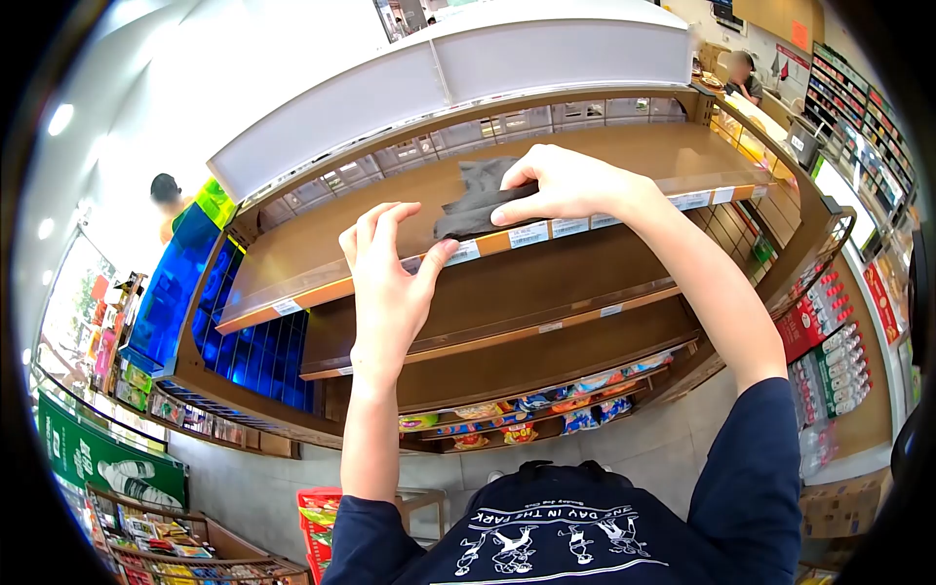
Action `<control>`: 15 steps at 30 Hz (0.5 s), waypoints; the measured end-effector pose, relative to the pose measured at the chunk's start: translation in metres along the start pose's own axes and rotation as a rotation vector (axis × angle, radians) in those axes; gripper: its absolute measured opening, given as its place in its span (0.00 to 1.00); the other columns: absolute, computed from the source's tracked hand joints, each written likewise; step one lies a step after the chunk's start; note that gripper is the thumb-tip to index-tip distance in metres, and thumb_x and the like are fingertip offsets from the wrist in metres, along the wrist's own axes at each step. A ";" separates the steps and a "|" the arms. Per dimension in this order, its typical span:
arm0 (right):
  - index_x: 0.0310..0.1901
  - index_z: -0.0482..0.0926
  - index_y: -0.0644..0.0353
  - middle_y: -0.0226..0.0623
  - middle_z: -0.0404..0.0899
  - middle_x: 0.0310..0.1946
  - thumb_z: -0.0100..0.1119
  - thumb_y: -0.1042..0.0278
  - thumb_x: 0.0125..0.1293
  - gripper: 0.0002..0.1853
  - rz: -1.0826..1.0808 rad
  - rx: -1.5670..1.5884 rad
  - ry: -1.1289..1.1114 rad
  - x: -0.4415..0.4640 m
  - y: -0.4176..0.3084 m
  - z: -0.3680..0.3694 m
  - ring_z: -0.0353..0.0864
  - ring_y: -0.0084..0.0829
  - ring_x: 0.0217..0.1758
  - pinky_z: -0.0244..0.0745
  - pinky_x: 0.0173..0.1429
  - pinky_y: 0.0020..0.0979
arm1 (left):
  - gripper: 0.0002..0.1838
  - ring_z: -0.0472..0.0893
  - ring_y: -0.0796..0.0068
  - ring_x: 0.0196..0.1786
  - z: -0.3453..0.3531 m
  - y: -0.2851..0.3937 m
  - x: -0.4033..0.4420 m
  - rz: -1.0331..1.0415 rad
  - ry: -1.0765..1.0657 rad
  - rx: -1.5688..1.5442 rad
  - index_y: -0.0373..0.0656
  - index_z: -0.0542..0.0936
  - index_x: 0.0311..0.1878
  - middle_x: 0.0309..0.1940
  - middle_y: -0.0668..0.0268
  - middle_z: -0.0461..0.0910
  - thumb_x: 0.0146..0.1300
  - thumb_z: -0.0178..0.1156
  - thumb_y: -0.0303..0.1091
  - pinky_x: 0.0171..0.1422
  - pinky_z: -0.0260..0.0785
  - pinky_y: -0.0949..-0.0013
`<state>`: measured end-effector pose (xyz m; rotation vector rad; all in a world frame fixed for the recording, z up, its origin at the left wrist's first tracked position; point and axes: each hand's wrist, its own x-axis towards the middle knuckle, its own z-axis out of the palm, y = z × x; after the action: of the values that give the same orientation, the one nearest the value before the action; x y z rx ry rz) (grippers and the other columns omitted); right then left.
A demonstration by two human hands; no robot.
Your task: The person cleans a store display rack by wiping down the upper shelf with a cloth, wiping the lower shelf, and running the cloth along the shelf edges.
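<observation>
The brown shelf unit (604, 268) is spanning nine to three o'clock. At ten, the left hand (390, 263) is standing half open, fingers spread, its thumb tip reaching the cloth's near end; whether it is gripping, I cannot tell. At one, the right hand (565, 185) is pinching the dark grey cloth (478, 200), which is lying at twelve, bunching over the top board's front edge. With that overhang, a loosening pinch could be letting it slip off, or a fold could be catching the label strip and lifting it. At six, the navy shirt (565, 531) is showing inverted lettering, apparently "ONE DAY IN THE PARK". The price labels (529, 234) are staying unreadable.
</observation>
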<state>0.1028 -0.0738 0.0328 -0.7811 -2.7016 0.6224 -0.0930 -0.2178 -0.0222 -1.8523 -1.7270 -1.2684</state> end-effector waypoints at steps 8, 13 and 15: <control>0.36 0.83 0.66 0.38 0.75 0.20 0.65 0.43 0.59 0.26 -0.020 0.025 0.005 -0.002 0.007 0.000 0.71 0.30 0.25 0.68 0.32 0.34 | 0.23 0.67 0.57 0.61 0.003 0.019 0.005 0.152 0.016 0.010 0.42 0.77 0.54 0.54 0.59 0.75 0.53 0.71 0.30 0.66 0.61 0.59; 0.35 0.84 0.64 0.37 0.75 0.19 0.65 0.44 0.59 0.24 -0.024 0.025 0.037 -0.005 0.004 0.002 0.70 0.29 0.23 0.67 0.31 0.33 | 0.26 0.68 0.56 0.60 0.036 0.040 0.010 0.192 0.048 -0.100 0.40 0.76 0.54 0.52 0.58 0.74 0.52 0.73 0.32 0.63 0.65 0.58; 0.35 0.84 0.64 0.36 0.75 0.18 0.66 0.45 0.60 0.24 -0.030 0.045 0.046 -0.006 0.004 0.002 0.70 0.29 0.23 0.67 0.30 0.33 | 0.28 0.69 0.56 0.58 0.046 0.042 0.011 0.114 0.053 -0.080 0.40 0.76 0.54 0.51 0.58 0.74 0.50 0.74 0.33 0.62 0.65 0.57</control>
<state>0.1091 -0.0744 0.0285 -0.7331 -2.6434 0.6475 -0.0383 -0.1862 -0.0253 -1.9141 -1.5416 -1.3470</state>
